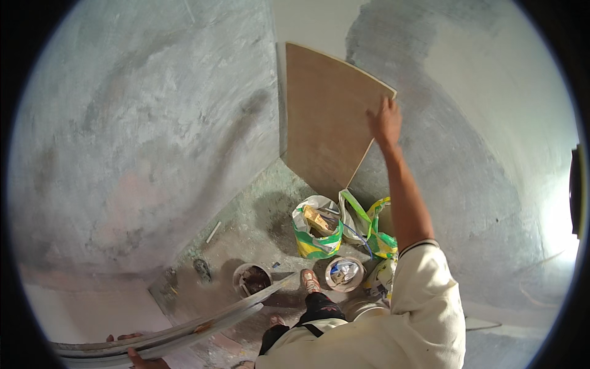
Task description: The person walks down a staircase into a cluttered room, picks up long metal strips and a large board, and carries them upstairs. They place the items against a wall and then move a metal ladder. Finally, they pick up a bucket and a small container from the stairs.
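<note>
A long, grey, metal-looking bar [203,327] runs from the lower left toward my feet, scuffed along its length. At its left end my left hand [145,361] is wrapped round it, with fingertips on the far side and the thumb on the near side. A flat brown board [329,104] with pale edges leans upright in the corner where two walls meet. My right arm reaches forward, and my right hand [386,123] grips the board's upper right corner, fingers over the edge and thumb by the brown face.
Green, white and yellow sacks [318,248] stand below the board, one holding scraps. Closer to my feet are a bucket with dark contents [252,265] and a round pail [344,286]. A white stick [213,232] lies on the dusty floor. Bright light glows beside a dark fixture [576,192].
</note>
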A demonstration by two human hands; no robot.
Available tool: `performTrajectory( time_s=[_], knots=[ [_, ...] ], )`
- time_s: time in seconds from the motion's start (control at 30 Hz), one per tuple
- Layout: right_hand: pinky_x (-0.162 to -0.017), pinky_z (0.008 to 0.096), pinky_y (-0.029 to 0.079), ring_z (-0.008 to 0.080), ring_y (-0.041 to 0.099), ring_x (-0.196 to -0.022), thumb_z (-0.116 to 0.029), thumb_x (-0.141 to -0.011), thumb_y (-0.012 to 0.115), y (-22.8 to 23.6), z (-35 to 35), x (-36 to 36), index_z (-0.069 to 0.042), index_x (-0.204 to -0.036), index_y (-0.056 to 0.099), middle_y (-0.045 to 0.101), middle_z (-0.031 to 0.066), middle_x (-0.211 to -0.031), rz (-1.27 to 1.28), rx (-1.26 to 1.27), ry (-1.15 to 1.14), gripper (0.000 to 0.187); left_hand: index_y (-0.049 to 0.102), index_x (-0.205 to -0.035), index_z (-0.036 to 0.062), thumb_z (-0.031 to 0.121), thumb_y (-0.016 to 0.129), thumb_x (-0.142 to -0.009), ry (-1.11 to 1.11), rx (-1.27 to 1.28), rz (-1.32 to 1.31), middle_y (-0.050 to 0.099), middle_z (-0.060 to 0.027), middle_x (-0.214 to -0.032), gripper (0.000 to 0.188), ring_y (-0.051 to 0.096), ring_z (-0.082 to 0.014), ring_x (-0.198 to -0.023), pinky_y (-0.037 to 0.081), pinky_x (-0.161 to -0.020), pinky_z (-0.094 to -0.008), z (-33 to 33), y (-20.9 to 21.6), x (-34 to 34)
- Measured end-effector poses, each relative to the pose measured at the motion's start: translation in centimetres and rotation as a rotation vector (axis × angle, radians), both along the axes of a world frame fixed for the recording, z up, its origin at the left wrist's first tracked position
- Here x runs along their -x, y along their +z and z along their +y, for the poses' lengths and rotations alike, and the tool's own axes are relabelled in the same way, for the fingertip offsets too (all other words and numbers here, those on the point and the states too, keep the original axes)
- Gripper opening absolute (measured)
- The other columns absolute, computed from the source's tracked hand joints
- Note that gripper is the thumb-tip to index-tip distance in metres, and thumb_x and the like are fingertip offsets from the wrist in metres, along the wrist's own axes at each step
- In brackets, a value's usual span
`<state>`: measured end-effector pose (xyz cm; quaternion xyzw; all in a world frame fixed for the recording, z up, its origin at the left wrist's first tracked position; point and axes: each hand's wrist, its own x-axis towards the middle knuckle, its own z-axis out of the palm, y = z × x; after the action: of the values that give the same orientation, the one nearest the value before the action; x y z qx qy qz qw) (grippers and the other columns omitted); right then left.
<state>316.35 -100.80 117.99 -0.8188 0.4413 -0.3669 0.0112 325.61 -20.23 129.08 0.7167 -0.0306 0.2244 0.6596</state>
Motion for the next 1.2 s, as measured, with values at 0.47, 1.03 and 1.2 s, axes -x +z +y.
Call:
performTrajectory(
  time_s=[0.47,1.03,1.2],
  knots=[
    [-0.107,0.0625,0.041,0.038,0.044,-0.141,-0.05,-0.093,0.07,-0.5,-9.6,-6.5,-0.023,-0.149,0.052,0.049,0.0132,-0.153,0.688,0.01,-0.33,0.064,0.036,-0.147,0.0035,0.039,0.077,-0.086,0.241,0.106,-0.071,0.051,-0.0059,-0.101,0.082,0.056,-0.0203,-0.091,0.052,-0.082,-0.0375,3.9,-0.5,4.5],
    [-0.088,0.0382,0.051,0.0217,0.066,-0.098,-0.048,-0.1,0.069,-7.8,2.6,-5.2,0.002,-0.126,0.067,0.073,0.0089,-0.112,-0.573,-0.552,0.378,0.057,0.028,-0.157,-0.0058,0.039,0.072,-0.087,0.724,-0.067,-0.234,0.058,-0.0055,-0.102,0.094,0.059,-0.0162,-0.088,0.049,-0.075,-0.0286,18.5,11.0,23.7],
    [-0.082,0.0364,0.053,0.0182,0.066,-0.094,-0.035,-0.104,0.065,-9.6,7.0,-8.0,0.005,-0.115,0.074,0.076,0.0106,-0.107,-0.699,-0.269,0.287,0.043,0.034,-0.157,-0.002,0.033,0.067,-0.092,0.935,-0.083,-0.232,0.057,-0.006,-0.098,0.081,0.057,-0.0186,-0.088,0.049,-0.08,-0.0322,16.3,11.3,28.2]
  ],
)
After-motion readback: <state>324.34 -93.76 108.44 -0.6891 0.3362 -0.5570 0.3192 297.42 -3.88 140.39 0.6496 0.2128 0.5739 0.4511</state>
